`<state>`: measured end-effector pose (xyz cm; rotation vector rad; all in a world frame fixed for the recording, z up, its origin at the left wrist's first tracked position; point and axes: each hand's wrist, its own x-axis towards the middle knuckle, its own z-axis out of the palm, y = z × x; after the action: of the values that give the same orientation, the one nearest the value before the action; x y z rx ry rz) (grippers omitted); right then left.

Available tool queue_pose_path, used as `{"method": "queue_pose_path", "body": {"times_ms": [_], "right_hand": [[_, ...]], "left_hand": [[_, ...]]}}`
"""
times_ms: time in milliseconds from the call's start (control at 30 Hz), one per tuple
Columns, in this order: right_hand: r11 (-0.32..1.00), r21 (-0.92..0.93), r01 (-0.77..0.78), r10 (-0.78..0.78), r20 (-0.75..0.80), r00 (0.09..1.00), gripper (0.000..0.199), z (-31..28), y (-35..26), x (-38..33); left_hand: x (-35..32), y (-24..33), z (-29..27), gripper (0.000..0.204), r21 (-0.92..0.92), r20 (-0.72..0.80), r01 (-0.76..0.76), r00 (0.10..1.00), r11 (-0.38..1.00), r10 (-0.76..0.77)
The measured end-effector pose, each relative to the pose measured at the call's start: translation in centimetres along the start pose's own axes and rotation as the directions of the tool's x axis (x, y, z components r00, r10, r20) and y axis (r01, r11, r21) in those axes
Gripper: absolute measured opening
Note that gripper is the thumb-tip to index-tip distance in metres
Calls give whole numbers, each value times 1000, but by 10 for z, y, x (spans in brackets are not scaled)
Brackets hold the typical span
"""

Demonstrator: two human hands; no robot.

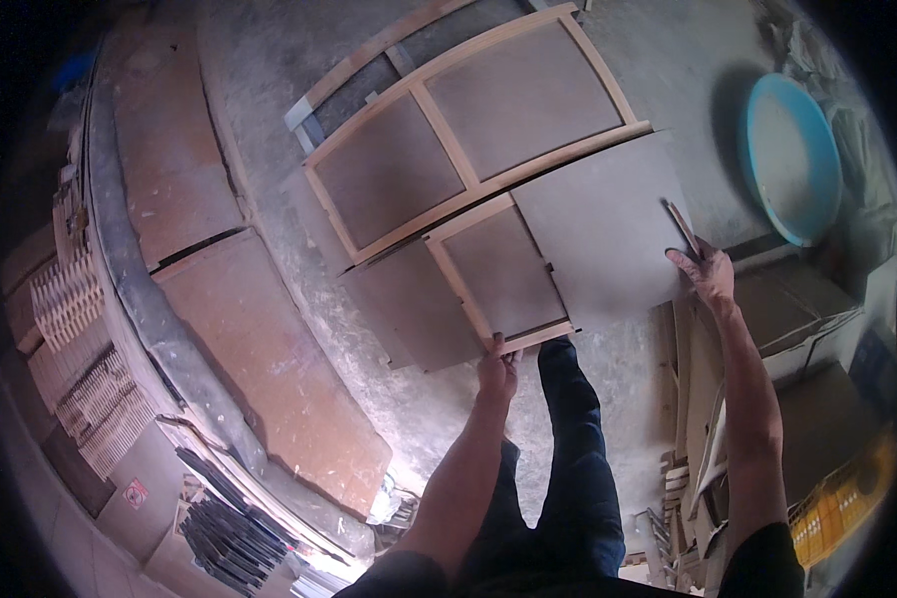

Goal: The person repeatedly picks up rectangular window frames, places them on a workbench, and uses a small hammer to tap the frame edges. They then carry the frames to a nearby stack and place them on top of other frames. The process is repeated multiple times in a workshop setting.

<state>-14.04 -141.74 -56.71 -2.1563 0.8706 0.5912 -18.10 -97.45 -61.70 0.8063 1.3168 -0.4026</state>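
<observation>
Before me a flat grey-brown panel (600,234) lies over other boards, with a small light-wood frame (468,294) on its left part. My left hand (500,369) is closed on the near rail of that frame, close to its lower left corner. Over the panel's right edge is my right hand (710,277), closed around a short, thin wooden strip (682,227) that points up and away. Its thumb reaches over the panel; the other fingers are partly hidden. Just beyond lies a larger wooden frame (455,149) with two grey panels set in it.
A blue basin (749,159) stands at the far right. Cardboard boxes (802,299) and a yellow crate (842,503) are on the near right. Long brown boards (269,369) run along the left, beside stacked wood slats (105,409) and a bundle of dark strips (231,543).
</observation>
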Motion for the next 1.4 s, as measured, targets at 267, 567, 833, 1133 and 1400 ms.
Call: {"method": "queue_pose_path", "body": {"times_ms": [267,567,833,1133,1400], "right_hand": [[998,-54,29,-32,-62,998,76,7,10,13],[978,-196,75,-173,-548,819,59,29,-20,-63],[934,-324,152,-127,95,987,46,126,-47,-225],[885,-292,363,-333,146,931,35,222,-96,-410],[464,-381,800,-648,471,599,34,288,-78,-411]], "left_hand": [[13,-3,2,38,-10,8,17,1000,1000,-17],[-17,-5,-11,49,295,-92,-25,994,955,54],[-90,42,-89,55,454,362,-192,932,870,17],[-150,165,-288,66,529,555,-661,744,532,373],[-211,300,-607,76,809,145,-450,776,379,613]]}}
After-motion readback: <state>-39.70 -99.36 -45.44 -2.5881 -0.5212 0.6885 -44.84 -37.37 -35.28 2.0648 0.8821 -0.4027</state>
